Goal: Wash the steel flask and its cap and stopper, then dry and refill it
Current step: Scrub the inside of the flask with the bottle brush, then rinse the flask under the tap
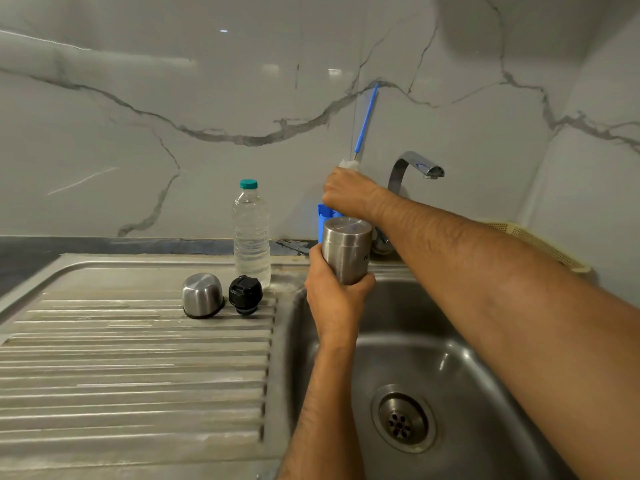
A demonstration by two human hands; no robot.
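While the left hand [337,299] grips the steel flask [346,251] over the sink [485,358], its fingers wrapped round the body, wet steel could slip. The right hand [346,192] pinches the bottle brush [365,123] by its bristles, a weak hold.

The right hand [348,192] covers most of the white bristles of the blue-handled brush [366,119] and hides the top of the blue holder [325,220]. The flask [346,249] conceals the holder's lower part, its own mouth unseen.

steel flask [346,252] upside down over sink, cap [202,294] & stopper [245,294] on drainboard
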